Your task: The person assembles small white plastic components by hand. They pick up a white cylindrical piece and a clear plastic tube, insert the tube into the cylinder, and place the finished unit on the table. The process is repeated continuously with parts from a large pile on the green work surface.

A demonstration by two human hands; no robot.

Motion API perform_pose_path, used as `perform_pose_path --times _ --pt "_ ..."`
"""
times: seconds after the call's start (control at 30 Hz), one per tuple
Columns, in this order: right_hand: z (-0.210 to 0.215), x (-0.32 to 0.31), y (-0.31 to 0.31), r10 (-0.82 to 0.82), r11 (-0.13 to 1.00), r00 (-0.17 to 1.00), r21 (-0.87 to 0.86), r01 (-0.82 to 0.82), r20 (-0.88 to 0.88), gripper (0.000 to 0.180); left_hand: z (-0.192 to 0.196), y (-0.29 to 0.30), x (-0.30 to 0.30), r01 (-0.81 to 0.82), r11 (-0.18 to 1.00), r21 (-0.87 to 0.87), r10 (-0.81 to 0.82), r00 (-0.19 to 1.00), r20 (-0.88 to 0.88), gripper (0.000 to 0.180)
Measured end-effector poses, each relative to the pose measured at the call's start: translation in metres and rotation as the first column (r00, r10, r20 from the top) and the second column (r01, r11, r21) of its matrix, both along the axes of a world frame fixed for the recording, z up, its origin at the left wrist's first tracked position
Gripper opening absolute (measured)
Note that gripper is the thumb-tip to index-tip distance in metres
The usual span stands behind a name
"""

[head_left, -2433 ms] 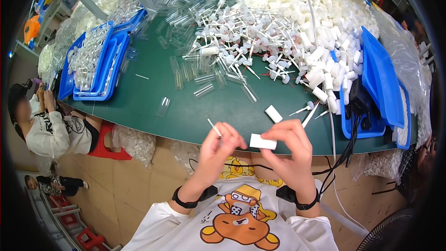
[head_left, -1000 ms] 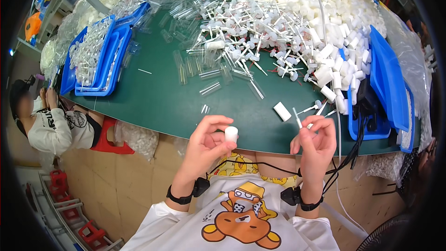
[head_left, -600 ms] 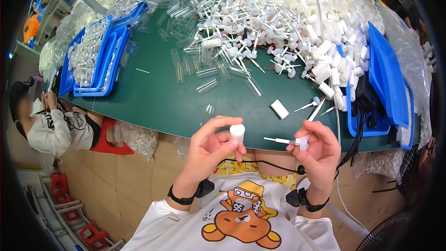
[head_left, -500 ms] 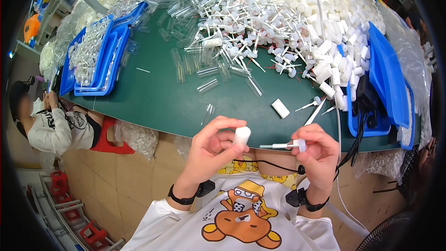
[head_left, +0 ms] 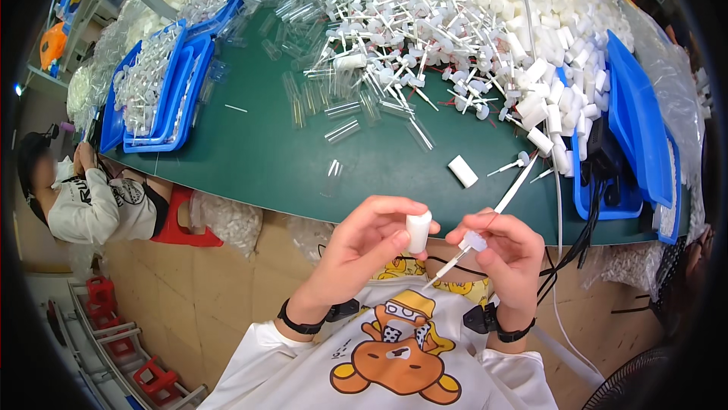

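My left hand (head_left: 362, 247) pinches a short white cylindrical cap (head_left: 418, 232) upright between thumb and fingers, just off the table's near edge. Close beside it, my right hand (head_left: 508, 252) grips a white pump head with a thin dip tube (head_left: 461, 254); the tube slants down toward my chest. The two parts sit a few centimetres apart and do not touch. On the green table (head_left: 265, 160) ahead lie a heap of white pump heads (head_left: 409, 19), a mound of white caps (head_left: 531, 0) and several clear tubes (head_left: 341, 110).
Stacked blue trays (head_left: 163, 84) with clear parts stand at the left, another blue tray (head_left: 637, 129) at the right with black cables. A lone white cap (head_left: 462, 171) lies near the front edge. A seated person (head_left: 83, 197) is at the left, red stools below.
My hands parted, the right one picked a pump with its tube off the table, and both have come together near my chest. The tube now points down instead of sideways.
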State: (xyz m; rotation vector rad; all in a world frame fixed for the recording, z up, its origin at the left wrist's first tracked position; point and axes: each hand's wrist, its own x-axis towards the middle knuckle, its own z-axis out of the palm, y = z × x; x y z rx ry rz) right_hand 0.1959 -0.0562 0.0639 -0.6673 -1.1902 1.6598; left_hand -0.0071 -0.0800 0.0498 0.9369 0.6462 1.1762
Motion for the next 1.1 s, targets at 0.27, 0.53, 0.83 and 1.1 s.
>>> perform_pose_path --times 0.27,0.53,0.83,1.1 --pt "-0.009 -0.002 0.003 -0.032 0.974 0.995 0.225 0.009 0.100 0.028 -0.003 0.002 0.014 0.018 0.999 -0.027 -0.017 0.999 0.035 0.032" --pt "-0.024 -0.014 -0.002 -0.077 0.995 0.997 0.060 0.077 -0.014 0.028 -0.008 0.009 0.027 0.031 0.977 -0.212 -0.018 0.998 0.064 0.033" --pt "-0.020 -0.017 -0.001 -0.227 0.972 0.972 0.066 0.224 0.057 0.023 -0.013 0.013 0.026 -0.021 0.972 -0.234 0.019 1.000 -0.011 0.038" --pt "-0.027 -0.027 0.000 -0.203 0.958 0.960 0.243 0.154 0.192 0.021 -0.013 0.014 0.022 -0.033 0.944 -0.329 0.022 0.999 -0.036 0.039"
